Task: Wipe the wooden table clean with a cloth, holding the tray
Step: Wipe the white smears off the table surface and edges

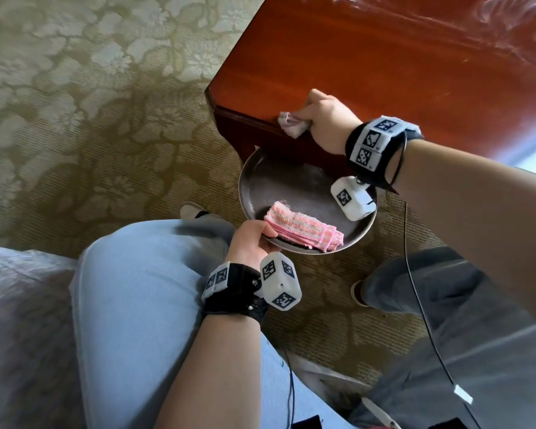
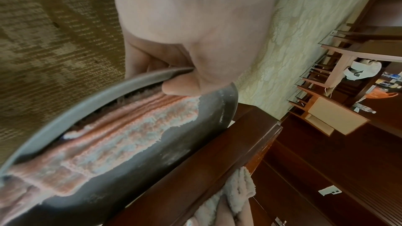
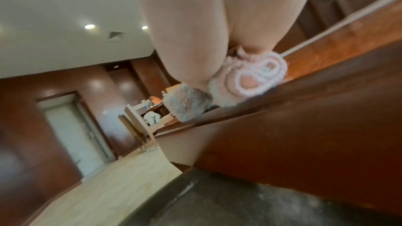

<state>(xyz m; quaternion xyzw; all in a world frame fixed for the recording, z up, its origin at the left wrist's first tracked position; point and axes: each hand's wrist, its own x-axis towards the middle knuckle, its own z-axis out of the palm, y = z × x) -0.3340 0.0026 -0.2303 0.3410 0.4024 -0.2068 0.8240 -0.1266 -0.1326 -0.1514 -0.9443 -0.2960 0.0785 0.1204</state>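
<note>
A glossy red-brown wooden table (image 1: 384, 63) fills the upper right of the head view. My right hand (image 1: 325, 116) grips a bunched pale pink cloth (image 1: 291, 123) and presses it on the table's near edge by the corner. The same cloth (image 3: 250, 78) shows crumpled under my fingers in the right wrist view. Just below that edge, my left hand (image 1: 254, 239) holds a round dark metal tray (image 1: 279, 178) by its near rim, thumb on top. A folded pink striped cloth (image 1: 304, 227) lies in the tray (image 2: 195, 137), and it shows again as the striped cloth (image 2: 113, 133) under my thumb.
A patterned beige carpet (image 1: 90, 88) covers the floor left of the table. My knees in light blue jeans (image 1: 143, 289) sit below the tray. Another person's shoe (image 1: 358, 292) and dark trouser leg stand at the right. Cables hang from my wrists. Chairs and a cluttered table (image 2: 359, 78) stand far off.
</note>
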